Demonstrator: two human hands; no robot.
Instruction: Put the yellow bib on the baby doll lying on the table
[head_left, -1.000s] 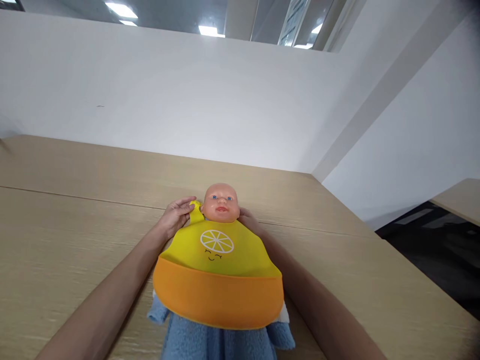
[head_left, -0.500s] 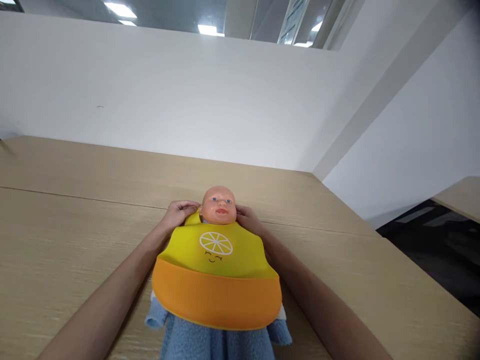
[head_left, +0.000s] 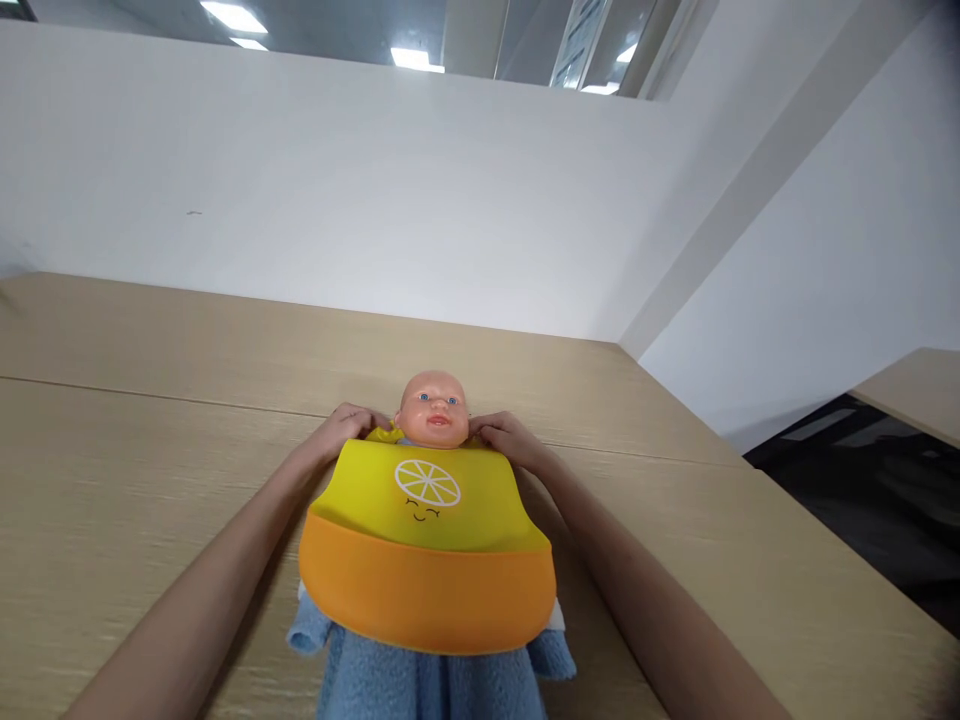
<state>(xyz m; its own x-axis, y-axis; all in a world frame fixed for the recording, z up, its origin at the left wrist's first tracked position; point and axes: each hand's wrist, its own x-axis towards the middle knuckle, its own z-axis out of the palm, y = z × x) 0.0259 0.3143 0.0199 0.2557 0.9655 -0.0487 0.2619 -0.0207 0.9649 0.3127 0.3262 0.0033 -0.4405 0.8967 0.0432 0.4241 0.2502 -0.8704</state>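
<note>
A baby doll in blue fleece clothes lies face up on the wooden table. Over its chest spreads a yellow bib with a lemon-slice print and an orange catch pocket. At the left of the doll's neck, my left hand has its fingers closed on the bib's yellow neck strap. My right hand is on the other side of the neck, fingers bent in against the bib's strap end. The doll's head and neck partly hide those fingertips.
The pale wood table has a seam running across it. A white partition stands along its far edge, with glass above. On the right are a white wall and a dark opening beyond the table edge.
My left fingers have curled in and the strap by them now looks bunched. My right hand has drawn slightly outward, its fingers more bent. The view has shifted slightly.
</note>
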